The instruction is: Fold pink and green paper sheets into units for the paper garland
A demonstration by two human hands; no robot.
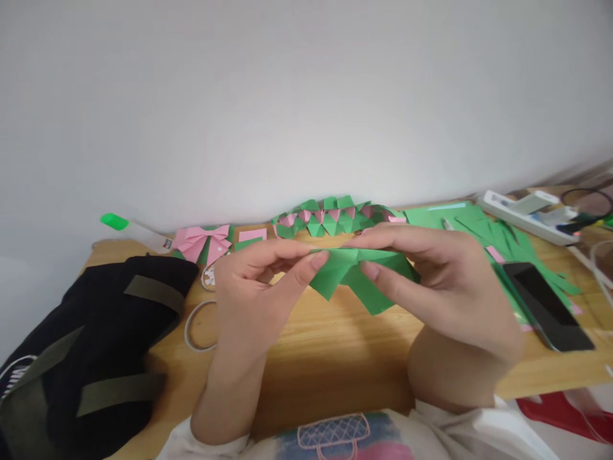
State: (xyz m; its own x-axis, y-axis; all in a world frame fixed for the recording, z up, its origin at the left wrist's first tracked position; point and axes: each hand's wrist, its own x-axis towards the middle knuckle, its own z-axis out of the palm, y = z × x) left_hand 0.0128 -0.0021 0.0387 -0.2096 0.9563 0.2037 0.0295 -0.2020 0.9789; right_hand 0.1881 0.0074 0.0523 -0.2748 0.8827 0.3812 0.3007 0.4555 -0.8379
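Note:
Between my two hands, above the wooden table, is a folded piece of green paper (371,291) with two pointed flaps hanging down. My left hand (265,287) pinches its left end between thumb and fingers. My right hand (431,281) grips the right part, thumb on the near face and fingers behind, partly hidden. Beyond the hands, against the wall, stand several green and pink folded paper pieces (330,216) in a row. A pink and green paper bow (205,243) lies to the left of my left hand, near small pink and green paper squares (251,236).
A black bag (105,319) covers the table's left side. A white ring (191,326) lies beside it. On the right are green paper strips (522,246), a phone (546,303) and a white power strip (527,217) with cables. The wall (306,96) borders the table (325,345) behind.

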